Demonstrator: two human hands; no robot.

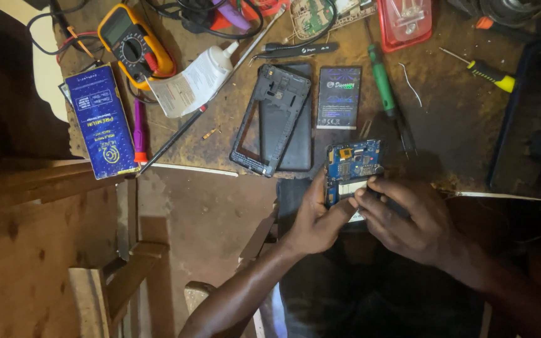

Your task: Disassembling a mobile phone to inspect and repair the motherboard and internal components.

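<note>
Both hands pinch a blue phone circuit board at the near edge of the workbench.

The left hand (pixel 316 216) grips the blue circuit board (pixel 352 164) from its lower left; the right hand (pixel 402 219) clamps fingers on its lower right edge, seemingly working a part loose, which calls for fine, steady fingertip force. Beyond lie the black phone frame (pixel 272 119), a battery (pixel 339 97) and a green screwdriver (pixel 384 81). Farthest, a red plastic tray (pixel 404 25) holds small parts I cannot make out.
</note>
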